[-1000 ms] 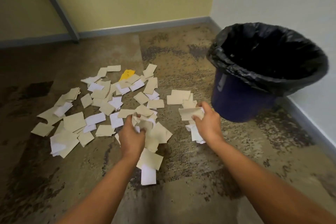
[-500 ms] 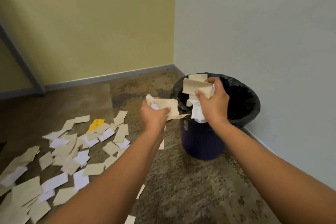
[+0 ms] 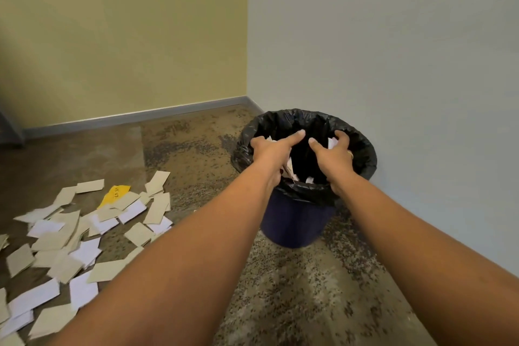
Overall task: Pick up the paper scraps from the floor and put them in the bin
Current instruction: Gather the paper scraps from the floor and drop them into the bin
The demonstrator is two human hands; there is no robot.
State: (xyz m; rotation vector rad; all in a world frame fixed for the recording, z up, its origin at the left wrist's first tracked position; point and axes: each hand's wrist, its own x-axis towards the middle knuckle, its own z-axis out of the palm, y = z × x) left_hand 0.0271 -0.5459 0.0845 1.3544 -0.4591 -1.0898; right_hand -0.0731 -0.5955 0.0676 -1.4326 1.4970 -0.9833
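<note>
Bin: dark blue round plastic bin [image 3: 295, 222], black bag over its rim, upright.
Floor scraps: beige and white rectangular paper scraps [image 3: 70, 236], one yellow scrap [image 3: 115, 193], scattered overlapping, left of the bin.
Other scraps: white bits [image 3: 332, 143] over the bin's mouth.

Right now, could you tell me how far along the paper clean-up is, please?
Done: a few scraps show inside the bin. In hand: the left hand and right hand are over its mouth, the right curled round a white scrap. Left: most of the job, as a large scatter of floor scraps, including a yellow scrap, lies beside it.
</note>
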